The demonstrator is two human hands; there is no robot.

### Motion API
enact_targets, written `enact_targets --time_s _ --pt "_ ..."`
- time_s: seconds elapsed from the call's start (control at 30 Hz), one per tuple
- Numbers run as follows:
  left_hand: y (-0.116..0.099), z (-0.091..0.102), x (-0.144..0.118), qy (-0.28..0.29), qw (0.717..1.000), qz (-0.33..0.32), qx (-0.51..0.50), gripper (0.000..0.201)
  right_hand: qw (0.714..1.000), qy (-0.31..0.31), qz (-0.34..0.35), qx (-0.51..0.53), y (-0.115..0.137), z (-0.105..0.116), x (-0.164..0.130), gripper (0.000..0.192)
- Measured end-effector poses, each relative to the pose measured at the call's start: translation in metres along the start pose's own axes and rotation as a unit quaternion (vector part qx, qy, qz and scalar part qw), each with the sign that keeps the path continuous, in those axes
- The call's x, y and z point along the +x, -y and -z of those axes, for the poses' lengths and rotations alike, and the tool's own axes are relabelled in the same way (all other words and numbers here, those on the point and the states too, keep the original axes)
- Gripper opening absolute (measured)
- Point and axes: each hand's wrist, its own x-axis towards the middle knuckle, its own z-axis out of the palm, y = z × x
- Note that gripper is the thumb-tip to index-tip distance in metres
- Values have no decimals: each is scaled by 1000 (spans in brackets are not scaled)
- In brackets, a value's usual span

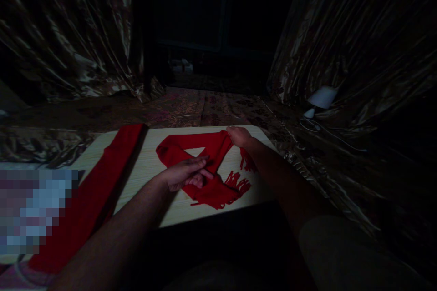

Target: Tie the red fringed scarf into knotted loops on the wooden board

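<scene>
A red fringed scarf (180,143) lies looped on a pale wooden table, crossing over itself, with tassels (239,183) spread at its near right end. My right hand (239,137) is closed round a part of the scarf at the table's far right; more fringe hangs just below that wrist. Over the crossing, my left hand (189,173) rests palm partly up, its fingers loosely bent and apart, against or just above the cloth. Nothing shows clearly gripped in it. Another long red cloth strip (102,177) runs along the table's left side, partly behind my left forearm.
The light wooden tabletop (143,168) has rounded corners. A small white lamp (322,97) with a cord stands at the right. Patterned curtains (85,45) hang on both sides of a dark window. A blurred, pixelated patch (30,209) covers the lower left. The room is dim.
</scene>
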Motion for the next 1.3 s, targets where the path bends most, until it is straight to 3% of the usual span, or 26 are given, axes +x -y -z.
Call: enact_targets --time_s 0.23,0.4,0.53,0.6,0.67,0.77,0.83,0.93,1.03,1.17,1.3 --pt "4 4 2 11 1000 -5 -7 74 996 -56 27 63 -12 -3 -19 39" --pt "3 3 2 8 1000 -11 -4 71 992 -33 45 113 -15 -3 -29 42" --pt "3 2 0 -7 1000 -16 -7 69 972 -117 -151 136 -33 3 -38 27" --pt "6 3 0 -13 999 -47 -22 70 959 -88 -228 145 -41 3 -46 23" --pt "11 4 -1 -38 992 -115 -37 70 953 -43 -258 151 -45 1 -57 28" --pt "17 4 -3 -158 959 -237 11 59 947 -49 -289 133 -39 -5 -73 51" --pt "20 3 -7 -224 920 -288 142 49 937 -64 -320 126 -32 -8 -82 63" --pt "25 1 -11 -196 838 -311 404 53 928 -44 -336 156 -23 -13 -88 66" --pt "34 2 -9 -149 767 -271 562 63 922 -53 -320 212 -17 -20 -90 63" --pt "43 7 -2 -149 739 -269 600 66 892 -122 -333 282 -13 -32 -94 73" --pt "45 8 -1 -173 732 -310 582 61 872 -135 -378 280 -10 -32 -102 73"
